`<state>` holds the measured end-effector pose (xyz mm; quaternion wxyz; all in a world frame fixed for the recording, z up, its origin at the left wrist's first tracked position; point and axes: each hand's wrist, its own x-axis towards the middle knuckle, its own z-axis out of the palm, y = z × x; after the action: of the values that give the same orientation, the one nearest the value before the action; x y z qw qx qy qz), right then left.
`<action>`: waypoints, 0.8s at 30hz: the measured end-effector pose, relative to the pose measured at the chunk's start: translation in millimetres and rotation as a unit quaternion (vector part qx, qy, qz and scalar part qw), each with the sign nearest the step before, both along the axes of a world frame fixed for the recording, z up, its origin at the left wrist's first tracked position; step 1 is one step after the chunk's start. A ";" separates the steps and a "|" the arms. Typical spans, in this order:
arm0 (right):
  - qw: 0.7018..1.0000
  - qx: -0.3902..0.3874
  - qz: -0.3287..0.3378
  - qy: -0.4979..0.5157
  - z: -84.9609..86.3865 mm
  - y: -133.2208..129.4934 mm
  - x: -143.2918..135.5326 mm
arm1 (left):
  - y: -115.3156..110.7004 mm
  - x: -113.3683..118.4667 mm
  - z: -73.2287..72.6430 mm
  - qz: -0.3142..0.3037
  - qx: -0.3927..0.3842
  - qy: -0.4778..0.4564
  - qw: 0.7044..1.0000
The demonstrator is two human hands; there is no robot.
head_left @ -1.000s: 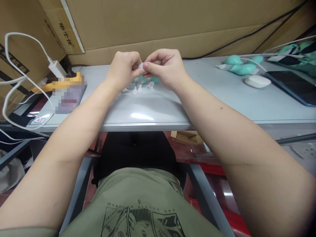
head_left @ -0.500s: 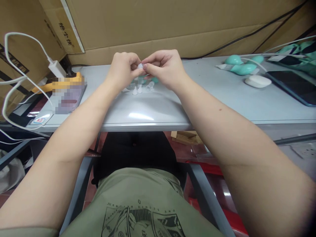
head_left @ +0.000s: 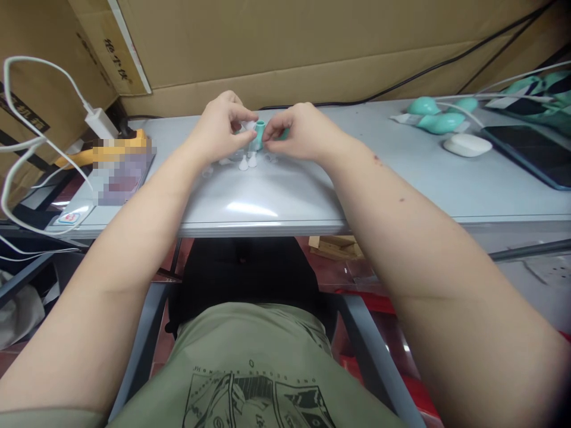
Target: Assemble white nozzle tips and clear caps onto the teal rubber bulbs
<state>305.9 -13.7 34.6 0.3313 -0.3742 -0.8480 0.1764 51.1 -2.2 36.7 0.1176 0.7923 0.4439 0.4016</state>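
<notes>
Facing brown cardboard (head_left: pixel 312 41), 2 hands (head_left: pixel 222 128), glossy grey table (head_left: pixel 267 190)

The left hand (head_left: pixel 226 128) partly covered a whitish piece (head_left: pixel 250 126), too small and blurred to identify, and the right hand (head_left: pixel 298 132) hid most of a green object (head_left: pixel 286 134) behind its fingers; whether its fingertips touched the green tube (head_left: pixel 259 135) could not be made out. Pixelation masked much of a flat item (head_left: pixel 143 173) on the bench (head_left: pixel 392 172). The right edge cut off a dark flat device (head_left: pixel 529 153) and a green-and-dark bundle (head_left: pixel 553 89), the lower edge the shirt print (head_left: pixel 259 398).
</notes>
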 end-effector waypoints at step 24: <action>0.998 0.011 0.013 0.056 -6.6 4.3 2.0 | -12.5 -18.4 14.7 -0.012 -0.018 0.015 1.000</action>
<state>307.8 -9.5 27.9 0.3801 -0.3491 -0.8348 0.1919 32.7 -14.8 51.4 0.1297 0.8017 0.4427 0.3801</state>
